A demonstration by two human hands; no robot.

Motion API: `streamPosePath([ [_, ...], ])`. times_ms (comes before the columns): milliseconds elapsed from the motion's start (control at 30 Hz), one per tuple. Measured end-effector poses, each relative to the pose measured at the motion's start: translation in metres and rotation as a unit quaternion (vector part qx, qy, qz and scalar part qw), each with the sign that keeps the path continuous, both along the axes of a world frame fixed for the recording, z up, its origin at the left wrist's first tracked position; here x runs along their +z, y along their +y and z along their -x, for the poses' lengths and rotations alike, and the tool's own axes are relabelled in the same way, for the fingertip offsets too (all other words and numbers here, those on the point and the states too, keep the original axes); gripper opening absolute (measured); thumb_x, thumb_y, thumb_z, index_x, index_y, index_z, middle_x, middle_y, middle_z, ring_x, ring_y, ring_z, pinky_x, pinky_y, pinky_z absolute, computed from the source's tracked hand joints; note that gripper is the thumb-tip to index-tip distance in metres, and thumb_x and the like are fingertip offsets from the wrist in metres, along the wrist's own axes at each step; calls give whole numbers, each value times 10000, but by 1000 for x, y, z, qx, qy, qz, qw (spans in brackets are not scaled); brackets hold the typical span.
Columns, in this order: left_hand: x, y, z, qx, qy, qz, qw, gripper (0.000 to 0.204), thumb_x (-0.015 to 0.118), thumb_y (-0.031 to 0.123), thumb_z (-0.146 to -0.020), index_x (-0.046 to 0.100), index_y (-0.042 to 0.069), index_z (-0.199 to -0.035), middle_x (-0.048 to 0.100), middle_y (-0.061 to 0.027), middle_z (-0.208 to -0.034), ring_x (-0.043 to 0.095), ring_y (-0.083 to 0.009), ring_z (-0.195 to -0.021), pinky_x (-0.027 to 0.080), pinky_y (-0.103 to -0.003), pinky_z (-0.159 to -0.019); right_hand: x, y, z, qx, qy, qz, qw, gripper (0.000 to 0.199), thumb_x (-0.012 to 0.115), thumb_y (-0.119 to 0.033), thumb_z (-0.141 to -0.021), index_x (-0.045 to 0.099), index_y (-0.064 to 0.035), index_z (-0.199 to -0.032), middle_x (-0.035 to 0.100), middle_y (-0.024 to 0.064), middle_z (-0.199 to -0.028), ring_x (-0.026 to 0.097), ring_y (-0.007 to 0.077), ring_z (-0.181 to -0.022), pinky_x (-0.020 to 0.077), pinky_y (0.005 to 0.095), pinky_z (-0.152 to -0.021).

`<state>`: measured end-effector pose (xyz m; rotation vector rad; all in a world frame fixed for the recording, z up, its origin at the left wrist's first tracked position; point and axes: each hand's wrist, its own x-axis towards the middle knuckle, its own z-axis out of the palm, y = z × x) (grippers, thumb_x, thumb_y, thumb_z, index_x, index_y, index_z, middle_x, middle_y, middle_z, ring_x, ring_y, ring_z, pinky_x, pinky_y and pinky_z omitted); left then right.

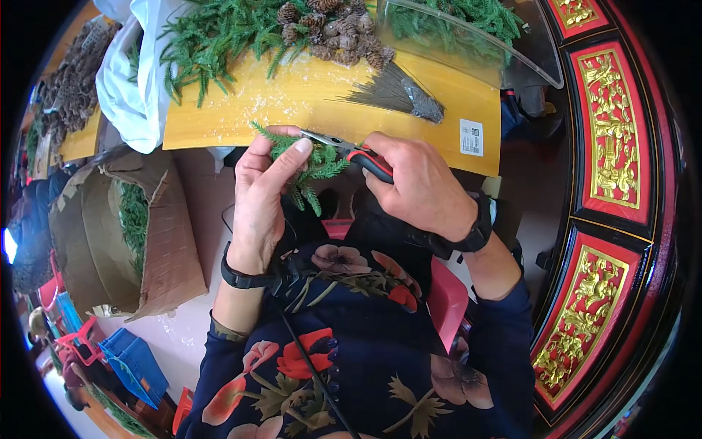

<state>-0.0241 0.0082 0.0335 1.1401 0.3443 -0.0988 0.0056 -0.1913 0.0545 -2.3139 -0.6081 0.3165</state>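
Observation:
My left hand [272,170] pinches a green artificial pine sprig [316,170] between thumb and fingers, just off the near edge of the yellow table. My right hand [418,175] is closed round the red and black handles of a pair of pliers [376,162]. Their metal jaws point left and reach the top of the sprig beside my left thumb; whether they grip a wire there is too small to tell. Beyond my hands, a bundle of thin dark wires [409,95] lies on the yellow tabletop [241,95].
Pine cones [344,33] and a heap of green sprigs [219,36] cover the table's far side, beside a clear plastic bin [468,44]. A white bag [135,88] hangs at the left. Below it stands an open cardboard box [175,241]. Carved red-gold panels [618,132] line the right.

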Motion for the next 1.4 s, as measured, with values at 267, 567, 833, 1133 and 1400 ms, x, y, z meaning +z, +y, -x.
streamPosePath([
  [267, -4, 1, -1, 4, 7, -14, 1000, 180, 657, 2, -823, 620, 8, -999, 640, -8, -799, 561, -51, -673, 447, -190, -655, 2, 3, -5, 5, -52, 74, 996, 183, 626, -83, -732, 567, -19, -893, 601, 199, -788, 586, 393, -748, 462, 425, -644],
  [567, -34, 12, -20, 14, 54, -10, 998, 73, 664, 48, -808, 605, 63, -766, 573, 13, -677, 473, -47, -573, 333, -191, -529, -4, 41, -12, -20, -403, 294, 867, 172, 617, -144, -717, 581, -39, -849, 525, 60, -686, 568, 250, -652, 421, 378, -523],
  [833, -36, 7, -19, 24, 92, 70, 993, 97, 648, 45, -819, 579, 56, -752, 567, 8, -683, 486, -67, -576, 364, -205, -543, 11, 61, -8, 40, -553, 495, 669, 173, 554, -169, -751, 580, -61, -884, 463, 16, -672, 461, 170, -593, 307, 330, -478],
  [1133, -25, 0, -9, 45, -43, -13, 998, 159, 650, 6, -835, 612, -28, -986, 662, -45, -895, 607, -82, -776, 485, -223, -720, 1, 12, -14, 9, -61, 95, 994, 329, 592, -148, -763, 603, 6, -1054, 581, 133, -775, 593, 254, -742, 442, 363, -648],
  [1400, -24, 6, -3, 21, -60, -71, 995, 182, 664, 14, -835, 613, -19, -1007, 660, -33, -880, 597, -69, -775, 474, -205, -718, 2, 4, -30, 65, 182, 9, 981, 384, 551, -124, -754, 578, 19, -1109, 620, 167, -834, 595, 307, -775, 465, 370, -720],
])
